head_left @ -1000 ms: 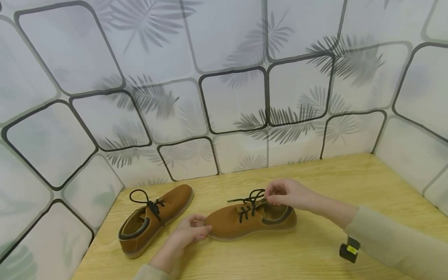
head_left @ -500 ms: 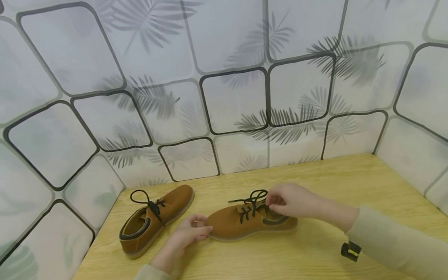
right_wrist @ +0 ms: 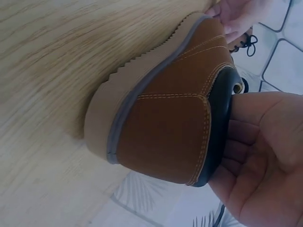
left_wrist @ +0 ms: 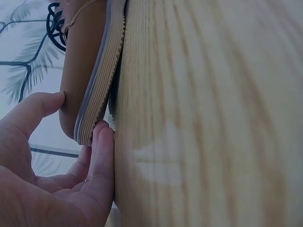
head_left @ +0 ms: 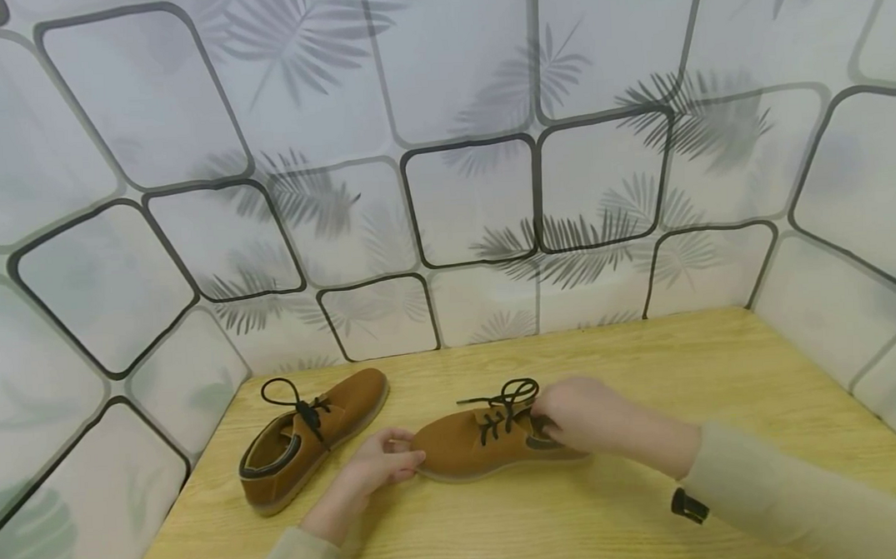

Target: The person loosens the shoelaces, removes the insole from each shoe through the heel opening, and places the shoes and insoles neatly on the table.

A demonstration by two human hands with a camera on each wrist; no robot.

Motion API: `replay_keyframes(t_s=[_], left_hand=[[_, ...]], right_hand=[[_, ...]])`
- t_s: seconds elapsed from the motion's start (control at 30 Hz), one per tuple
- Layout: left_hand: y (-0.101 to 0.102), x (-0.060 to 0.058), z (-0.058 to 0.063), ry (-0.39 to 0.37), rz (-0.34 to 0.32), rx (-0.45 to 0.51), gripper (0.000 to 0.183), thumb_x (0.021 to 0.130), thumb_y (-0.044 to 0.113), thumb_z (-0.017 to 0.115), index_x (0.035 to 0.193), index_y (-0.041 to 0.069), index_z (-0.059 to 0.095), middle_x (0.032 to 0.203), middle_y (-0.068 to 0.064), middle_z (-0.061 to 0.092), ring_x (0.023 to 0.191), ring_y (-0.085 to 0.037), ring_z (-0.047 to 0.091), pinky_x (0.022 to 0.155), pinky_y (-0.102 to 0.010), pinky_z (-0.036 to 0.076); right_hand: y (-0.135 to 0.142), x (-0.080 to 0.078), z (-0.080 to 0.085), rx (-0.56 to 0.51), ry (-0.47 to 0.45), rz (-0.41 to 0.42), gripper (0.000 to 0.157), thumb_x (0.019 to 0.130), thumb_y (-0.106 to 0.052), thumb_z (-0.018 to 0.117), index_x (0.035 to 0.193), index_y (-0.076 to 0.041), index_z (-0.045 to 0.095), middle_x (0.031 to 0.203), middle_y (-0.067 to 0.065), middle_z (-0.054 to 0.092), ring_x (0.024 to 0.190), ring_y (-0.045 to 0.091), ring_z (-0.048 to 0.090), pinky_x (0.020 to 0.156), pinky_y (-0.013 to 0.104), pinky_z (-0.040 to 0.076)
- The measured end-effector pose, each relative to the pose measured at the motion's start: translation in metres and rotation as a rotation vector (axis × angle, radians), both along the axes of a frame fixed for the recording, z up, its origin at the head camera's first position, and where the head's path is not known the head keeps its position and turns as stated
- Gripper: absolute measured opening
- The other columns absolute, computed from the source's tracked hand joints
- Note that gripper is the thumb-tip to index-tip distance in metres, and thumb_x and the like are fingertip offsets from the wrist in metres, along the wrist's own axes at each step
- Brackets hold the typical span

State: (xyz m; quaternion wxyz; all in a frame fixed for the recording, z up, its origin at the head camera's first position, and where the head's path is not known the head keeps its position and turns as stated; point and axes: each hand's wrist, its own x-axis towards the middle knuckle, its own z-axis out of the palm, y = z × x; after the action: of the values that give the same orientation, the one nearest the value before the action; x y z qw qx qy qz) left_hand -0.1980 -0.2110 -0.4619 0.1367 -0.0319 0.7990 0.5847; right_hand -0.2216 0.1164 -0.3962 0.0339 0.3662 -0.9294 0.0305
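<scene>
A brown, smooth low-cut lace-up shoe (head_left: 451, 446) stands upright on the pale yellow wood-grain surface (head_left: 504, 527), near its middle, toe toward the left hand and heel toward the right. The left hand (head_left: 381, 462) pinches the toe: the thumb presses the upper, and the fingers sit beneath the front edge of the beige ridged sole (left_wrist: 97, 90). The right hand (head_left: 583, 417) is at the shoe's opening, its bent fingers passing behind the dark padded collar (right_wrist: 220, 123); the fingertips are hidden, so whether they clamp on anything cannot be told. Thin black laces (head_left: 516, 389) run through the eyelets, with loops rising above the opening.

A matching brown lace-up shoe (head_left: 348, 400) stands upright on the person's left, set at a slant with its toe toward the backdrop; one lace loop stands up from it. Behind is a pale fabric backdrop (head_left: 475, 203) printed with rounded squares and grey fronds. Both sleeves (head_left: 772, 474) are beige.
</scene>
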Motion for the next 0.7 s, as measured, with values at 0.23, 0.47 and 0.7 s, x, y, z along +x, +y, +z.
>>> replay_keyframes(t_s=[0.23, 0.47, 0.7], left_hand=[[-0.001, -0.001, -0.001, -0.001, 0.018, -0.012, 0.053, 0.093, 0.005, 0.076, 0.138, -0.012, 0.052, 0.117, -0.021, 0.065, 0.09, -0.015, 0.07, 0.087, -0.032, 0.067], [-0.001, -0.001, -0.001, -0.002, 0.027, -0.02, 0.053, 0.093, 0.005, 0.077, 0.138, -0.012, 0.053, 0.118, -0.022, 0.065, 0.09, -0.016, 0.07, 0.088, -0.034, 0.067], [0.0, -0.001, -0.001, -0.002, 0.026, -0.007, 0.052, 0.093, 0.004, 0.077, 0.136, -0.012, 0.053, 0.117, -0.022, 0.065, 0.087, -0.014, 0.07, 0.086, -0.032, 0.067]], right_hand=[[-0.01, 0.004, 0.002, 0.113, -0.097, -0.055, 0.024, 0.098, -0.016, 0.074, 0.078, -0.014, 0.061, 0.073, -0.001, 0.063, 0.07, 0.019, 0.064, 0.071, 0.039, 0.063], [-0.017, 0.003, 0.002, 0.111, -0.174, -0.045, 0.024, 0.097, -0.019, 0.075, 0.08, -0.012, 0.061, 0.076, 0.002, 0.064, 0.07, 0.021, 0.065, 0.068, 0.038, 0.064], [-0.022, 0.007, -0.004, 0.086, -0.17, -0.064, 0.026, 0.092, -0.021, 0.081, 0.078, -0.013, 0.06, 0.079, 0.002, 0.065, 0.072, 0.02, 0.064, 0.074, 0.038, 0.064]])
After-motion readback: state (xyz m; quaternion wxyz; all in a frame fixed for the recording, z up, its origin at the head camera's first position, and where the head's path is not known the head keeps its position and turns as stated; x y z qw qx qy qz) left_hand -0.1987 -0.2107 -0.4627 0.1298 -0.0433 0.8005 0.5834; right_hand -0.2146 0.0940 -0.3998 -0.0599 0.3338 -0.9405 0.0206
